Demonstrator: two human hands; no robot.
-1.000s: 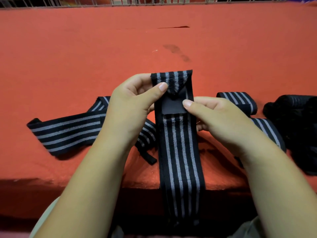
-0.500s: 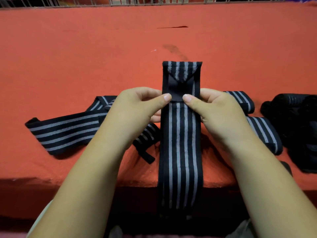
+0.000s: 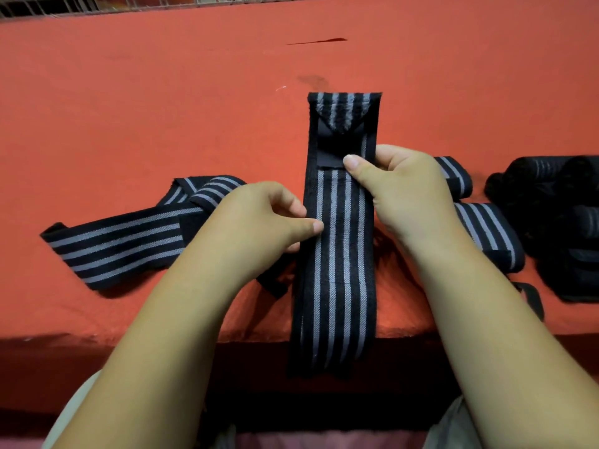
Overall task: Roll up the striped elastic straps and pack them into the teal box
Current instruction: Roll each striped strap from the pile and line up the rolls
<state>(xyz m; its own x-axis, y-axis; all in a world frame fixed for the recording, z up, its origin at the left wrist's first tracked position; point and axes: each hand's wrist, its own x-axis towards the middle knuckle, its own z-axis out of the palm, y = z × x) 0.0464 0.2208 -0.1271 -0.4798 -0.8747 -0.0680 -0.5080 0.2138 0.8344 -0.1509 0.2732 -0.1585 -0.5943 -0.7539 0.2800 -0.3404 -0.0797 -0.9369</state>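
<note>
Striped elastic strap [image 3: 337,254] in work runs lengthwise away from the person, flat and unrolled. Its near end hangs over the near edge of the counter [image 3: 162,108], and the rest reaches out over the red top. The left hand [image 3: 259,218] pinches the strap's left edge about halfway along, thumb on top and the other fingers tucked under. The right hand [image 3: 405,189] holds the right edge a little farther out, fingers curled behind the strap. Its thumb tip presses at the near border of the black fastening patch [image 3: 327,150]. Beyond the patch, the far tip is folded back into a point.

Left of the hands, a second strap [image 3: 120,244] lies loose and twisted on the counter. On the right, partly behind the right forearm, a third strap [image 3: 486,231] is also unrolled. Farther right sits a dark heap [image 3: 551,196] that looks like finished rolls, though it is too dim to count them. A wire grille [image 3: 129,3] lines the far edge. The teal box is not in view.

The task seems to be somewhere in its middle. Some rolls appear done, but this strap is only lined up, with no turn made yet. At least two more wait, and how far the packing has got cannot be checked.
</note>
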